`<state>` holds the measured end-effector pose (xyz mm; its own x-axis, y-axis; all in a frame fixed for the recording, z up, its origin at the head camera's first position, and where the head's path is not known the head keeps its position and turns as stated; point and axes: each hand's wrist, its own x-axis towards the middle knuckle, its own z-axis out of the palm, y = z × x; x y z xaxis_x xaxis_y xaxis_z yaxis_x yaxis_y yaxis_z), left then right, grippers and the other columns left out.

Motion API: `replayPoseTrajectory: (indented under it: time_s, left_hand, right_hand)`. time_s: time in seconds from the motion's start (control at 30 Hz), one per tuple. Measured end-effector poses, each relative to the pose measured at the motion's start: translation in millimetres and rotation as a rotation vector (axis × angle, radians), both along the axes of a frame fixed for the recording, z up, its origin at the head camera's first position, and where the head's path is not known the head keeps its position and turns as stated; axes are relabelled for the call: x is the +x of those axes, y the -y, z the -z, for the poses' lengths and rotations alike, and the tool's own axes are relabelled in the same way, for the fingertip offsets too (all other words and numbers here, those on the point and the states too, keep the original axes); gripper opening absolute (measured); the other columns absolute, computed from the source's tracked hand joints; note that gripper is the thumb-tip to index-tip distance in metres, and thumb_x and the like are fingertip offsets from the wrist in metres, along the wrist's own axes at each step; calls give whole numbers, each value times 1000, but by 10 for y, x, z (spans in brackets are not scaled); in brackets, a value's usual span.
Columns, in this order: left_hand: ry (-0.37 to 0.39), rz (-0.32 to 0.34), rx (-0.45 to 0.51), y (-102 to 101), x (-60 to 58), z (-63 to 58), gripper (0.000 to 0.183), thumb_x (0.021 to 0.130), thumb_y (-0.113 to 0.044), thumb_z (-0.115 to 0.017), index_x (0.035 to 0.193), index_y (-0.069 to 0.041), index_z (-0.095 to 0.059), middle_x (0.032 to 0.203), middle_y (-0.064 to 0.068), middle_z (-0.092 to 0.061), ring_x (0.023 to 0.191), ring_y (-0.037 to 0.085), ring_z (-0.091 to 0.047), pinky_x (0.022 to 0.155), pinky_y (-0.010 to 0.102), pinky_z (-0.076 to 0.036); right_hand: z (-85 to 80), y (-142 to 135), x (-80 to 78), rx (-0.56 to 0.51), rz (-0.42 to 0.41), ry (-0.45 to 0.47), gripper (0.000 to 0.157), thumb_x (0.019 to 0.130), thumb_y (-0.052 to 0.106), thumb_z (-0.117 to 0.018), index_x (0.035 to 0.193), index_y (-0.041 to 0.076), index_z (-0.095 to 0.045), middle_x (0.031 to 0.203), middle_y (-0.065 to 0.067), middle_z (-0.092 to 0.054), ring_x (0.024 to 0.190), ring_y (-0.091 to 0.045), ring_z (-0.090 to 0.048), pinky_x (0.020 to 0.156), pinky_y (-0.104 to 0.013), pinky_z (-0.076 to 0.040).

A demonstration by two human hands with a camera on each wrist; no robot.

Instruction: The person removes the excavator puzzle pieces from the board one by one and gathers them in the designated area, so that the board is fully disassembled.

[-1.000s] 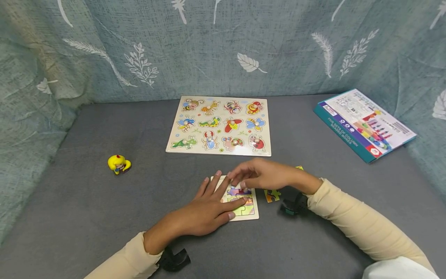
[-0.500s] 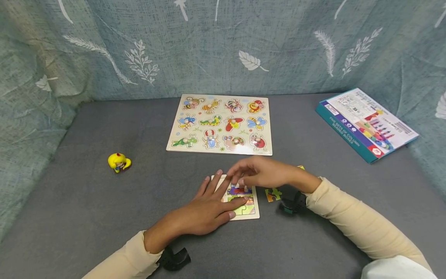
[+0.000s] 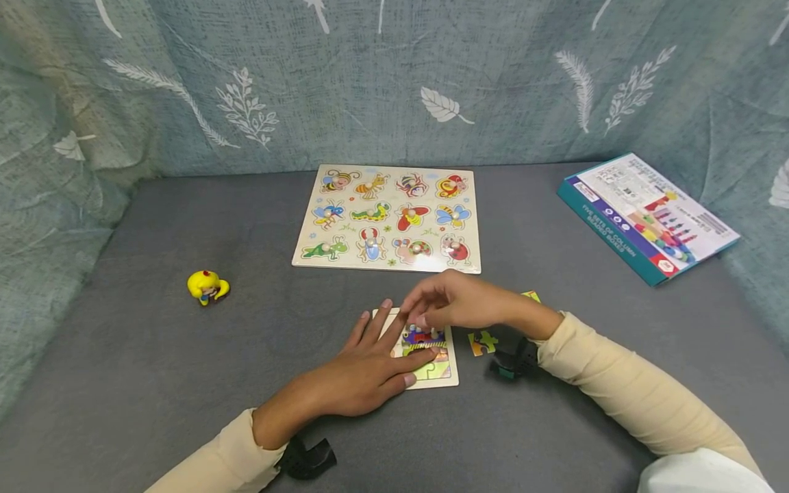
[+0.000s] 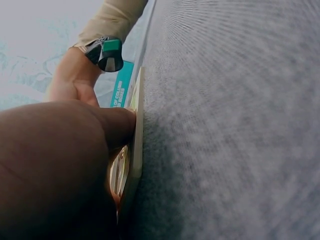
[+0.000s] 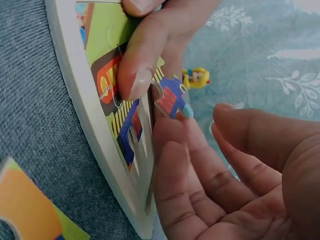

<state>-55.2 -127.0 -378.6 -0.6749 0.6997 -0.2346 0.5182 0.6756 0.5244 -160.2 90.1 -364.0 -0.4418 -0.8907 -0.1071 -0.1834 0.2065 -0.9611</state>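
A small jigsaw puzzle in a pale wooden tray (image 3: 453,375) lies on the table, partly covered by both hands. My left hand (image 3: 364,380) rests spread across it, fingers straight, with the thumb (image 4: 122,122) over the tray's edge in the left wrist view. Over the far part of the tray is my right hand (image 3: 468,301), fingers loosely bent. In the right wrist view its fingertips (image 5: 172,132) touch a blue-and-red jigsaw piece (image 5: 172,95), which stands tilted beside the left fingers. The right thumb (image 5: 232,117) stays apart from that piece. Bare tray wood shows below it.
Right of the tray lie a loose orange-and-green jigsaw piece (image 3: 483,343) and another piece (image 3: 531,296), mostly behind the right wrist. Farther back are an insect peg puzzle (image 3: 388,263) and a boxed toy (image 3: 647,216). A yellow-haired figurine (image 3: 207,285) stands at left.
The right hand has shifted slightly at the far part of the tray, uncovering more of the blue-and-red picture. The left hand keeps its place.
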Motion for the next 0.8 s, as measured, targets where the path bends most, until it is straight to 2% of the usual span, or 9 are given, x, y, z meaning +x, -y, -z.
replayPoseTrajectory:
  time_s: [0.13,0.27,0.43,0.6,0.8]
  left_hand:
    - [-11,4,-1,-3,0,-7,47,105,-35,-41,152,-34,-36,161,15,9,141,36,23,109,60,10]
    - [-2,2,-8,-2,-8,-6,46,106,-35,-40,152,-33,-36,161,15,6,142,34,23,109,59,11]
    - [-1,1,-12,0,-13,5,47,106,-36,-39,152,-33,-35,161,13,8,142,34,24,109,58,11]
    - [-11,4,-14,-5,-16,10,46,106,-36,-38,152,-33,-35,161,13,10,142,34,24,110,58,11]
    - [-10,-2,-1,-4,-4,10,46,106,-36,-38,151,-32,-37,161,13,8,142,34,23,110,58,10]
  right_hand:
    - [-3,-15,-2,29,2,22,24,92,-2,-61,115,-7,-64,103,-11,-70,92,-19,-66,73,-34,-53]
    - [5,-14,13,64,-11,-19,23,92,1,-63,113,-5,-67,104,-8,-70,96,-17,-66,78,-33,-53]
    - [35,8,25,80,-44,-94,18,91,-1,-64,108,-1,-71,96,-2,-72,88,-14,-67,74,-32,-54]
    - [20,48,84,87,-5,-174,15,89,-6,-63,99,-2,-74,90,-1,-72,81,-8,-65,72,-27,-53]
    - [-22,73,121,107,4,-194,15,89,-5,-63,98,-1,-74,89,0,-71,79,-7,-63,70,-26,-52]
